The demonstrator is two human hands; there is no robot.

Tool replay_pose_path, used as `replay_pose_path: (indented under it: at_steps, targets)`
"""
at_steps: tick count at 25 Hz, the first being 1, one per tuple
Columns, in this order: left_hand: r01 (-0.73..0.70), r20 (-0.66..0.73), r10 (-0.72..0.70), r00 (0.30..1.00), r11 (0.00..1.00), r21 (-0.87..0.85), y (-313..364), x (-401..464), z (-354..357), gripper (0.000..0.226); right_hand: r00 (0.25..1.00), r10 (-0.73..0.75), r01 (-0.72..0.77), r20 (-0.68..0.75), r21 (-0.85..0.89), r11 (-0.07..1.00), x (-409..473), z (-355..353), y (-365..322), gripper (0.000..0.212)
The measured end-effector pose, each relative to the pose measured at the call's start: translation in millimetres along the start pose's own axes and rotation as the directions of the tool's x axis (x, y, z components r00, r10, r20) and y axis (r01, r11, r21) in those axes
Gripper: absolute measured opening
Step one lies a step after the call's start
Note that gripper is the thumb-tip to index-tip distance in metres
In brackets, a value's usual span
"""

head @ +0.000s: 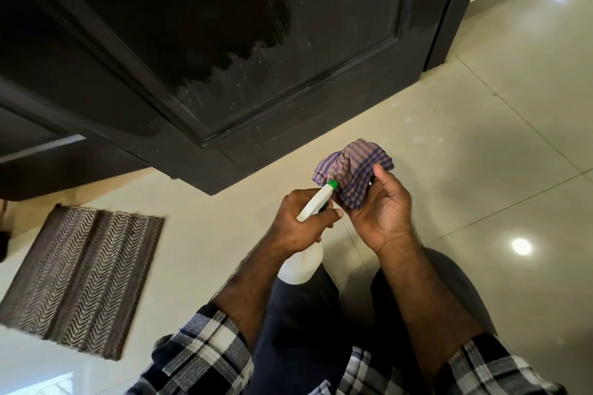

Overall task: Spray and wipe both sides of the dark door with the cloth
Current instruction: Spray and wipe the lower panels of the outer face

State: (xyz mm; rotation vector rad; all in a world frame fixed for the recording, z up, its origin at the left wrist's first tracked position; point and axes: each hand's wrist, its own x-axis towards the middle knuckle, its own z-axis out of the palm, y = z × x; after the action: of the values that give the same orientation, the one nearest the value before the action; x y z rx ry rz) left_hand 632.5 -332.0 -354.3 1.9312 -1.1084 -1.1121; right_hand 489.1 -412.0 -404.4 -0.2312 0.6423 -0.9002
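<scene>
Gripping the neck of a white spray bottle (309,236), the left hand (303,223) has its fingers wrapped round the trigger head, and the green nozzle (332,184) touches the bunched purple-and-tan checked cloth (351,175). Opposite it, the right hand (380,213) holds that cloth with the thumb pressed on its near face and the fingers curled behind it, where they are hidden. Most of the bottle's trigger is covered by the left fingers, and the bottle's base is partly lost against the dark trousers (305,324) below. Both forearms come out of rolled black-and-white plaid sleeves (205,349), which the bottom edge cuts off. Above and just beyond the hands stands the dark panelled door (244,42): its recessed panel shows a wet, darker patch over the upper part and paler streaks and specks lower down, and its top is out of view. To its right a dark door frame (449,9) meets the floor. Glossy cream floor tiles (481,138) reflect 2 ceiling lights. At left a brown zigzag-patterned doormat (80,279) lies flat, slightly blurred.
</scene>
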Motion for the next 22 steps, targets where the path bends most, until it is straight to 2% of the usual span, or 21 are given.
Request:
replay_pose_path:
  at_steps: [5, 11, 13, 17, 20, 22]
  targets:
    - [0.061, 0.004, -0.061, 0.998, 0.997, -0.056, -15.2, -5.6, 4.2, 0.017, 0.999, 0.04, -0.04, -0.004, -0.03, 0.999, 0.4, 3.0, 5.5, 0.061]
    - [0.089, -0.044, -0.094, 0.995, 0.992, -0.092, -20.8, -8.7, 2.2, 0.018, 0.998, 0.061, -0.063, -0.019, -0.082, 0.995, 0.8, 0.6, 14.8, 0.056]
    - [0.112, -0.073, -0.125, 0.989, 0.982, -0.153, -23.8, -7.4, 1.9, 0.018, 0.998, 0.057, -0.057, 0.005, -0.082, 0.995, 3.0, 0.9, 17.5, 0.056]
    - [0.009, -0.111, -0.049, 0.993, 0.942, -0.336, -30.9, -0.1, -7.1, 0.018, 0.995, 0.096, -0.097, -0.004, -0.058, 0.994, 9.8, 7.7, 21.7, 0.053]
    - [-0.019, -0.181, -0.066, 0.981, 0.903, -0.429, -13.9, 16.0, -21.2, 0.022, 1.0, 0.015, -0.012, 0.011, -0.227, 0.974, 24.4, 28.6, 24.1, 0.037]
    - [-0.076, -0.253, -0.046, 0.966, 0.889, -0.451, 10.8, 35.1, -41.2, 0.019, 0.98, -0.196, 0.183, 0.023, -0.476, 0.86, 54.8, 60.6, 15.2, 0.027]
